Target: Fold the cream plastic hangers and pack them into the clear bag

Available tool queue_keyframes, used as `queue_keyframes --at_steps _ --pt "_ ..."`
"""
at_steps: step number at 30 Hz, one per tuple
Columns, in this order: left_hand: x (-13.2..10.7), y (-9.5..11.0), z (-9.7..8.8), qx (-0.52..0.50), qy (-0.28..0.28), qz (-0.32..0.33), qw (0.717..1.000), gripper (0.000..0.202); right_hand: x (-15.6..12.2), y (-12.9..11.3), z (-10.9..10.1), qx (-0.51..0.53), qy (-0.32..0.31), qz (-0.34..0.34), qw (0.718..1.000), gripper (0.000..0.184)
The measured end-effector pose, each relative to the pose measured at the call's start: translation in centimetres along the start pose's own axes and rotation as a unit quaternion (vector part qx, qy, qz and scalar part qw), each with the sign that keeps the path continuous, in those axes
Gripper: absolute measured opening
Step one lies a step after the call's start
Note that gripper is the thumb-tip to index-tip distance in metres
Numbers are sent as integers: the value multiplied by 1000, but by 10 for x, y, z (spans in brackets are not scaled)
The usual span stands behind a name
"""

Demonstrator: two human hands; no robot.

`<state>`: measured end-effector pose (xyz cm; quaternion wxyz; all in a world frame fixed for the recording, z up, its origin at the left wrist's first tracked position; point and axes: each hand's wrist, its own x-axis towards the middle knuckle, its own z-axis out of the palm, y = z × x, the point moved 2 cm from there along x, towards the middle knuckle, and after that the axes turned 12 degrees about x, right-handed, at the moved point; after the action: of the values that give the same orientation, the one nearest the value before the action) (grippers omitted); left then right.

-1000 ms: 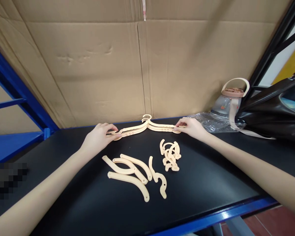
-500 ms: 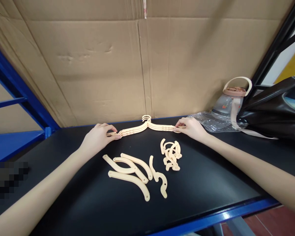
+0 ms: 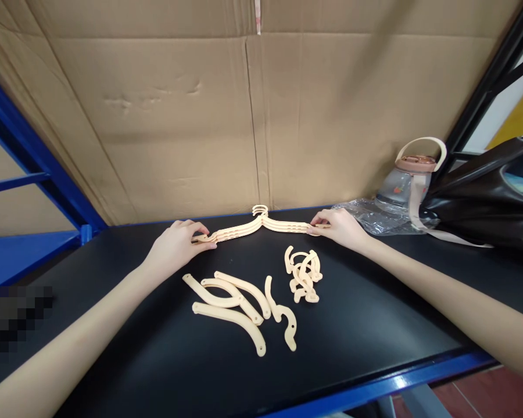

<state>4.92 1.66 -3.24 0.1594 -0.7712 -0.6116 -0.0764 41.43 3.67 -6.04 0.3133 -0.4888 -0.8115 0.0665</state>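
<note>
Gently pinched both ends of the cream plastic hanger stack (image 3: 261, 222) with left hand (image 3: 174, 247) and right hand (image 3: 337, 226), at the far edge of the black table (image 3: 375, 313). Seemed like lining up; needed even grip.

The cream hangers (image 3: 239, 232) lie flat in a neat pile just above the middle of the frame, on the black tabletop (image 3: 375, 313). There may be three; they are thin and hard to count. Their hooks (image 3: 260, 209) sit together at the top. Their long sides spread left and right.
</note>
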Motion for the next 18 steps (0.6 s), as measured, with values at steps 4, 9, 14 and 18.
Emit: queue_keyframes --at_steps 4,9,14,18 --pt "0 0 0 -4 -8 -11 1000 33 1 2 0 0 3 -5 1000 19" --pt "-1 1 0 -1 1 -14 1000 37 1 1 -3 -8 12 -20 1000 22" --pt "0 2 0 6 12 28 1000 40 0 -1 -4 -21 25 -28 999 27" --pt "0 0 -4 18 3 61 998 50 -1 -3 -6 -26 46 -23 998 30"
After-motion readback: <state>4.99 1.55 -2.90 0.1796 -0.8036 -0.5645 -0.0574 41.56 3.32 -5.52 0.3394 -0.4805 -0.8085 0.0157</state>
